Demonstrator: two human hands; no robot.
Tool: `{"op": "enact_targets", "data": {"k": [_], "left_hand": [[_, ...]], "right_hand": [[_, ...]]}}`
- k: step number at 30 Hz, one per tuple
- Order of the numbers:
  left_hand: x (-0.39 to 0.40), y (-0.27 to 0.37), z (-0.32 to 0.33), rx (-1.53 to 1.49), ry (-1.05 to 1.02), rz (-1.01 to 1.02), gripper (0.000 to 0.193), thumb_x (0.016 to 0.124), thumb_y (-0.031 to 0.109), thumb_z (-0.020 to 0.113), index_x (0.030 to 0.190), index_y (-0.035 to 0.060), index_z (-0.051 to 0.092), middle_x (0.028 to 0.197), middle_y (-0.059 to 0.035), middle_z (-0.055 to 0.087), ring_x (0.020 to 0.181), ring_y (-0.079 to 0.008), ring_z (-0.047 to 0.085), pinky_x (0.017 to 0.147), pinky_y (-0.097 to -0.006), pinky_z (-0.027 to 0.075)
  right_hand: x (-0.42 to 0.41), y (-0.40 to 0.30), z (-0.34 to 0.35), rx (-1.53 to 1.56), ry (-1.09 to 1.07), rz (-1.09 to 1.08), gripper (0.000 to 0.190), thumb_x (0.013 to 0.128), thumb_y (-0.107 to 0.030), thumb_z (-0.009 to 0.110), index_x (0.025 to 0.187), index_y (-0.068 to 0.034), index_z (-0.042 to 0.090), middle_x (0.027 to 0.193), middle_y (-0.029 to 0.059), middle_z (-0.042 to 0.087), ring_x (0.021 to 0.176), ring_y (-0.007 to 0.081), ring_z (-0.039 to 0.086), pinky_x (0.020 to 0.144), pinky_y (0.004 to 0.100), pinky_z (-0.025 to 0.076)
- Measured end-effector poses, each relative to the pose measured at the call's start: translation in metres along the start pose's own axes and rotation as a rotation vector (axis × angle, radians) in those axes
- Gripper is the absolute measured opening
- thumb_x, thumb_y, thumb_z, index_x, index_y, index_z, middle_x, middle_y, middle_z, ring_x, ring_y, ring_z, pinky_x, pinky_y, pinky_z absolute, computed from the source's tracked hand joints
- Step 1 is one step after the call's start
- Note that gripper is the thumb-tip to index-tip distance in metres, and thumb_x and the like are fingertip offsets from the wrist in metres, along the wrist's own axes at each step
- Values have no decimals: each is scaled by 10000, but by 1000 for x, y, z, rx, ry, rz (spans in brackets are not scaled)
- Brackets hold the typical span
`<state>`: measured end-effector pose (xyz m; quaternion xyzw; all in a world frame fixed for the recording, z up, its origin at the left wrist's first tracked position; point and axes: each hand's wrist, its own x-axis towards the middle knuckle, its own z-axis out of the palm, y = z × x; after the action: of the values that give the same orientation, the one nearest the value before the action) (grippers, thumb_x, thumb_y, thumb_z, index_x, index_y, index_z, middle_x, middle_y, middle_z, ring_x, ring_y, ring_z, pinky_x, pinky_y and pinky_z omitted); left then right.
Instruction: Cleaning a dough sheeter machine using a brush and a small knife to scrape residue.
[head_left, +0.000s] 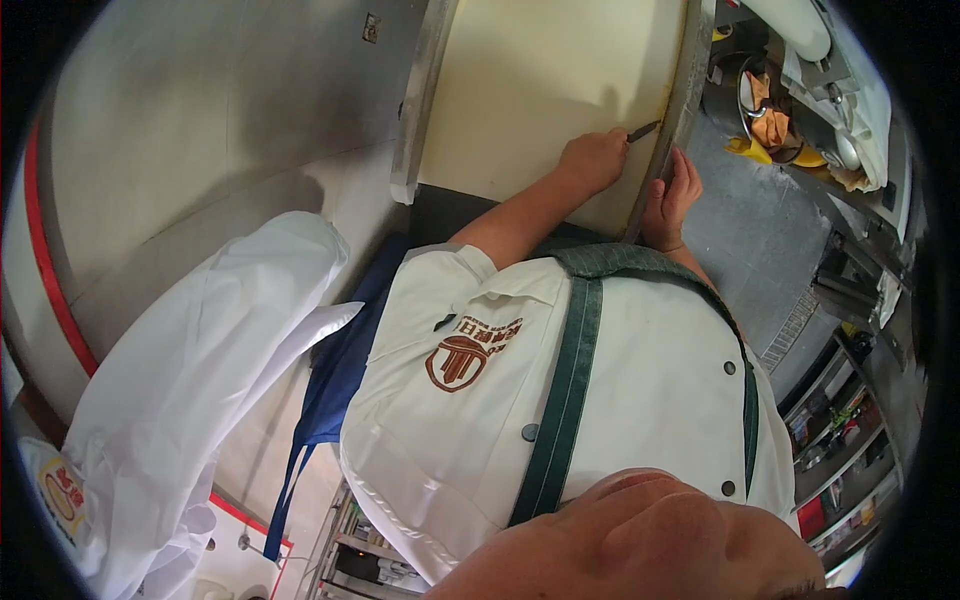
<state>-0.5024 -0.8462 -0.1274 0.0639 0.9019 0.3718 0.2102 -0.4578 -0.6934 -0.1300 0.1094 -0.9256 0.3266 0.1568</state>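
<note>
A broad pale cream slab (525, 82) lies before me between grey raised edges (426, 97). My left hand (596, 159) rests over it, closed around a small dark-bladed tool (643, 132) that looks like a knife. The blade's tip meets the stained seam along the slab's right side. Most of the handle is hidden in my fist. Against the outer face of the right grey edge (679, 97) lies my right hand (673, 196), fingers extended, with no object seen in it; its palm is partly hidden.
Right of the slab stands a dark round container (772, 112) with an orange cloth (769, 112) and yellow items. Farther down are loaded shelves (847, 450). At left is a white garment (217, 315) beside dark blue fabric (330, 382); whether someone wears the garment is unclear.
</note>
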Motion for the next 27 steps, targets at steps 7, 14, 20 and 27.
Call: {"op": "enact_targets", "data": {"k": [7, 14, 20, 27], "left_hand": [[0, -1, 0, 18, 2, 12, 221, 865, 238, 395, 870, 36, 482, 764, -194, 598, 739, -378, 585, 662, -490, 455], [1, -4, 2, 9, 22, 20, 224, 864, 247, 404, 877, 41, 491, 754, -192, 597, 730, -376, 585, 659, -492, 454], [2, -7, 3, 34, 26, 27, 219, 862, 255, 418, 877, 52, 499, 747, -192, 596, 725, -378, 585, 647, -496, 454], [2, -6, 1, 18, 29, 34, 210, 858, 247, 425, 865, 51, 503, 743, -197, 594, 722, -379, 586, 638, -493, 458]], "right_hand": [[1, -1, 0, -2, -6, -7, 438, 876, -245, 410, 1240, -2, 380, 1224, 182, 380, 1106, 313, 332, 955, 404, 235], [1, -1, -1, 0, -15, -9, 429, 877, -222, 411, 1240, 3, 377, 1222, 187, 380, 1105, 312, 333, 954, 402, 237], [1, 0, 1, -1, -6, -15, 432, 881, -231, 406, 1241, 5, 377, 1225, 185, 380, 1109, 308, 332, 958, 399, 236], [0, 1, 1, -6, -3, -2, 440, 882, -249, 407, 1241, 3, 377, 1227, 183, 381, 1113, 308, 331, 959, 400, 237]]}}
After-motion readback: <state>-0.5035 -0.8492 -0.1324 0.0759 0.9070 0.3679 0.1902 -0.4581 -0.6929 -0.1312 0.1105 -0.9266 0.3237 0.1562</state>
